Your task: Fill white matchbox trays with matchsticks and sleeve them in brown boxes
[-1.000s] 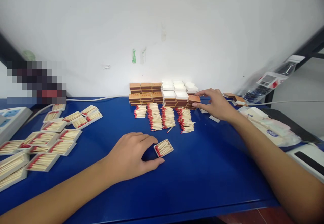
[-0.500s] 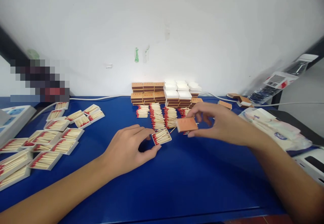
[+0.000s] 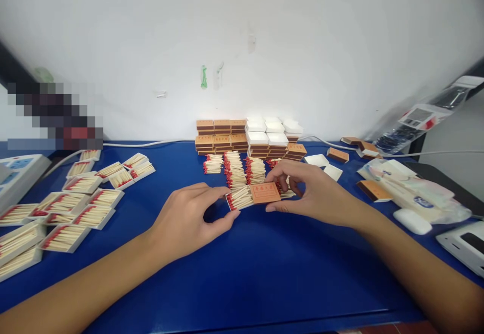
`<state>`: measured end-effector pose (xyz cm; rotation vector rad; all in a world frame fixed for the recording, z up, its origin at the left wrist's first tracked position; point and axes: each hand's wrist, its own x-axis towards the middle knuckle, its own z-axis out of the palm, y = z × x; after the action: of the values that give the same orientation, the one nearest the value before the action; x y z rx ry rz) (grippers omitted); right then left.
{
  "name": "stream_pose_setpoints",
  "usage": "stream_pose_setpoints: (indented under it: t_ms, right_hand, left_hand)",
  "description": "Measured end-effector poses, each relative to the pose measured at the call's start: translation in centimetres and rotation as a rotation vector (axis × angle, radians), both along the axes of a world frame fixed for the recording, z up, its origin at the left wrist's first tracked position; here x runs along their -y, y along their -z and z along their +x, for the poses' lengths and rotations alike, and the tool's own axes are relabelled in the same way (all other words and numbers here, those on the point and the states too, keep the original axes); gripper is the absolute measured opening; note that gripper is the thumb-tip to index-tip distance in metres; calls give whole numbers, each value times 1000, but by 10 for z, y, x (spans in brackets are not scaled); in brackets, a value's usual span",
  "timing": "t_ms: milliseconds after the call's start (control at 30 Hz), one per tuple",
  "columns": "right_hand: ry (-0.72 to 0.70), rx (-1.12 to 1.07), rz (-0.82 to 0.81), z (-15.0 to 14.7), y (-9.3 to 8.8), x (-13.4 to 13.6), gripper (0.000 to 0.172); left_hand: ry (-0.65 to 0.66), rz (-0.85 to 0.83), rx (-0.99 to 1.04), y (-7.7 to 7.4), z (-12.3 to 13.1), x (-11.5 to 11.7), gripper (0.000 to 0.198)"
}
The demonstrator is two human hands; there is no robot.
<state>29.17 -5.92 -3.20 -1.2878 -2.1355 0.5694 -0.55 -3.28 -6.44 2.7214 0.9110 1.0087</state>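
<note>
My left hand (image 3: 194,215) pinches the left end of a small white matchbox tray (image 3: 240,199), filled with red-tipped matches. Between the thumb and fingers of my right hand (image 3: 310,188) is an orange matchbox sleeve (image 3: 265,193). The sleeve meets the right end of the tray, covering that end; how far the tray reaches inside is hidden. Just behind lie piles of loose matches (image 3: 234,169), their red heads to the left. Against the wall stand stacked orange matchboxes (image 3: 221,141), with white empty trays (image 3: 257,138) on top of the right part.
Several match-filled trays (image 3: 68,203) spread over the left of the blue table (image 3: 227,283). At right lie loose sleeves (image 3: 338,154), a tissue pack (image 3: 423,200), a white rounded case (image 3: 412,221) and a white device (image 3: 463,243). A plastic bottle (image 3: 427,115) leans behind.
My right hand has brought the sleeve left and down onto the tray's right end. My left hand keeps its hold on the tray. The view has shifted slightly.
</note>
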Motion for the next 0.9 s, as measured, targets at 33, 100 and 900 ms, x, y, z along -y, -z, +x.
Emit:
stream_pose_setpoints:
  t_ms: [33, 100, 900]
  right_hand:
    - [0, -10, -1, -1, 0, 0, 40]
    - [-3, -25, -9, -2, 1, 0, 39]
    - [-33, -124, -99, -5, 9, 0, 44]
  left_hand:
    - [9, 0, -1, 0, 0, 0, 31]
    - [29, 3, -7, -1, 0, -1, 31]
    - [145, 8, -13, -6, -3, -6, 33]
